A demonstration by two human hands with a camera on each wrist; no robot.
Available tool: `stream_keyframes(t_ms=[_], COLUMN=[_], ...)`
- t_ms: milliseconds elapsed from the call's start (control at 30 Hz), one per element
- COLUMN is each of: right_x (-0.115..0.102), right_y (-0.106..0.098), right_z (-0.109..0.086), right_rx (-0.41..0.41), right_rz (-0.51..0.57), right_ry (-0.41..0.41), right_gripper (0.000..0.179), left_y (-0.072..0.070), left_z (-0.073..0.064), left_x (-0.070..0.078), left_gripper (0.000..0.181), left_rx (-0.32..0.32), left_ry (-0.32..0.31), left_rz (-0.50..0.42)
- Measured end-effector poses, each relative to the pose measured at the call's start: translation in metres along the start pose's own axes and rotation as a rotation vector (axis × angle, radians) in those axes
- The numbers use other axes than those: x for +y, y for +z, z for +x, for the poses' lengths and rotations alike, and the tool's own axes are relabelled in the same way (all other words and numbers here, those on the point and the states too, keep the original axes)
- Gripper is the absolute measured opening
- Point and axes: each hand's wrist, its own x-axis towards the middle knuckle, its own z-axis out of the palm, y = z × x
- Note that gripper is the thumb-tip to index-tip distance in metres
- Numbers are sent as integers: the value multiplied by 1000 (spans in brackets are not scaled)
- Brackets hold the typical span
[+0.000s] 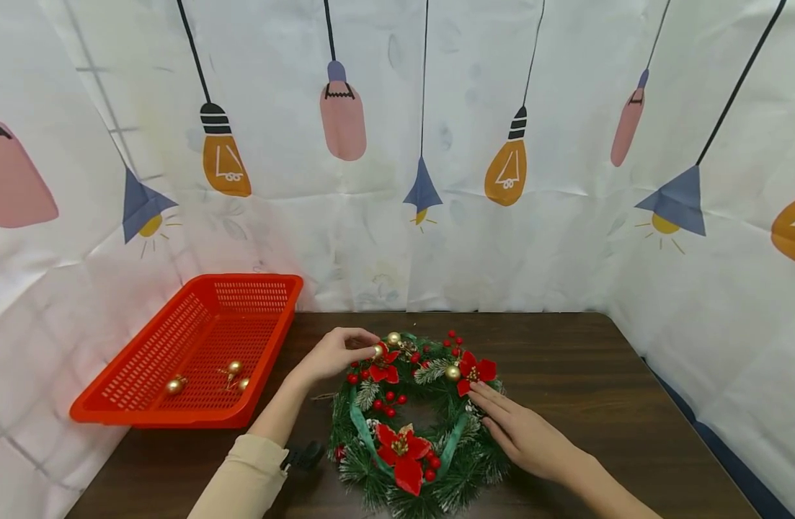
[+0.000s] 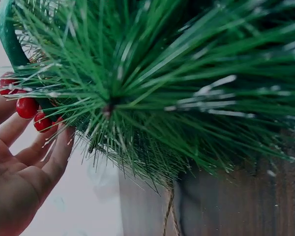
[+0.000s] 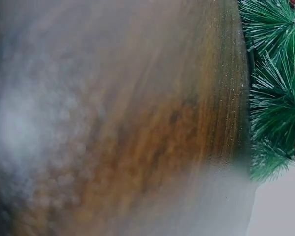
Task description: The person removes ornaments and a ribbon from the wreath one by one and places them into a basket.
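Red, gold and frosted green crowd the wreath (image 1: 445,404), lying low in the middle of the head view on a dark wooden table (image 1: 566,418). Being round, it offers no long axis; a large poinsettia (image 1: 403,454) marks its near side, toward the bottom of the frame. At its upper left, the left hand (image 1: 335,355) seems to pinch a gold ball (image 1: 378,351) between finger and thumb. That ball sits just right of the hand, at the edge of a smaller red flower (image 1: 385,366); the left wrist view shows fingers beside red berries (image 2: 27,107), but not the ball. Farther from that spot, the right hand (image 1: 520,434) rests flat-fingered against the ring's right side. Left of frame, an orange-red basket (image 1: 202,346) holds more gold balls (image 1: 234,367), nearer the left hand
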Motion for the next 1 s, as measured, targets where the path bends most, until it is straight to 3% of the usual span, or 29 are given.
stream_keyframes(t_ms=[233, 467, 633, 1000], right_x=[0, 0, 0, -1], right_y=[-1, 0, 0, 0], right_z=[1, 1, 0, 0], right_rx=[8, 8, 10, 1], right_rz=[-8, -10, -3, 6], right_ry=[-12, -14, -12, 7], right_gripper=[47, 47, 47, 47], left_y=[-1, -1, -2, -7], left_z=[4, 5, 5, 1], left_x=[2, 2, 3, 6], left_gripper=[29, 23, 26, 30], left_rx=[-31, -6, 22, 40], left_ry=[10, -7, -18, 20], left_rz=[39, 60, 30, -67])
